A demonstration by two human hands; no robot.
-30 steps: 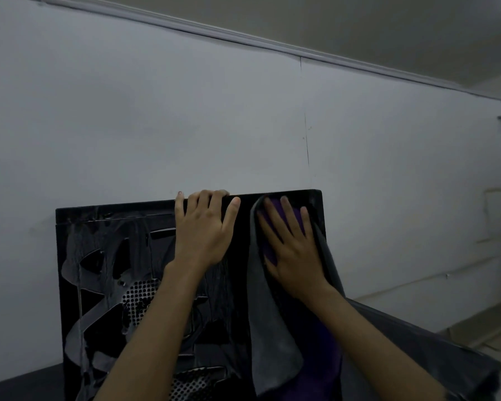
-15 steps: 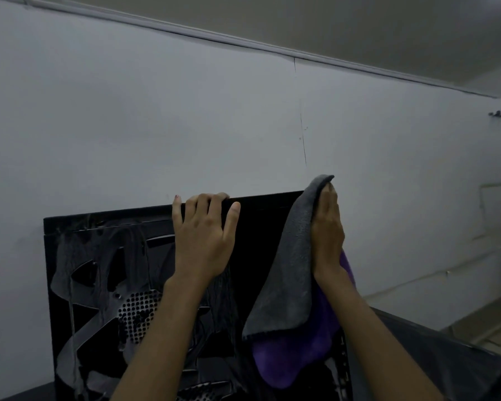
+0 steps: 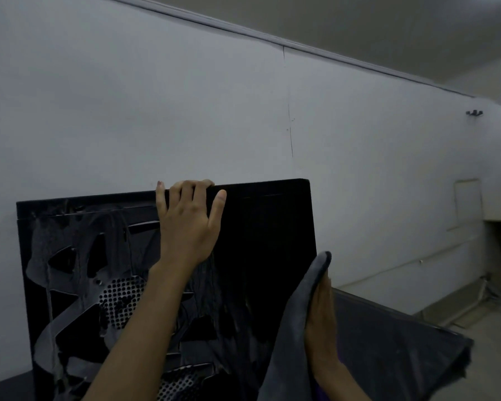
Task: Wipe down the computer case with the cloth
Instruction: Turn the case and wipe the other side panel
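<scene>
The black computer case stands upright against the wall, its near panel showing grey swirl patterns and perforated mesh on the left half. My left hand grips the case's top edge, fingers curled over it and thumb on the panel. My right hand presses the grey cloth flat against the case's right side edge, about halfway down, fingers straight. A sliver of the cloth's purple side shows beneath my right wrist.
A plain white wall rises right behind the case. A dark table surface extends to the right of the case, its far corner at lower right. Beyond it lie a pale floor and a small wall hook.
My right hand has moved the cloth from the front panel's top right, round the corner, and down along the case's right edge. My left hand has kept its hold on the top edge.
</scene>
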